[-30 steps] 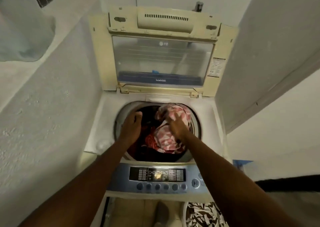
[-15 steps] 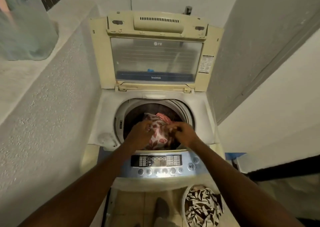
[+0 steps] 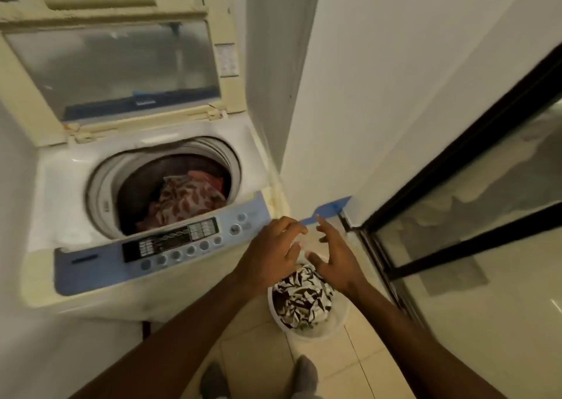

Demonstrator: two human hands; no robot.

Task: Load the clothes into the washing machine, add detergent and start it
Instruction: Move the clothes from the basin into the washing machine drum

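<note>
The top-loading washing machine (image 3: 54, 192) stands at the left with its lid (image 3: 115, 64) raised. Inside the drum lies a red-and-white patterned garment (image 3: 185, 201) on darker clothes. A white laundry basket (image 3: 340, 322) sits on the floor to the right of the machine, holding a brown-and-white patterned cloth (image 3: 301, 298). My left hand (image 3: 270, 259) and my right hand (image 3: 334, 259) hover side by side above the basket, fingers spread, holding nothing.
The blue control panel (image 3: 164, 249) with round buttons runs along the machine's front edge. A white wall corner (image 3: 304, 94) rises right of the machine. A black-framed glass door (image 3: 456, 216) stands at the right. My grey-socked feet (image 3: 301, 374) are on the tiled floor.
Both hands let go of the red-and-white garment in the drum and moved right and down to above the basket. My view swung to the right.
</note>
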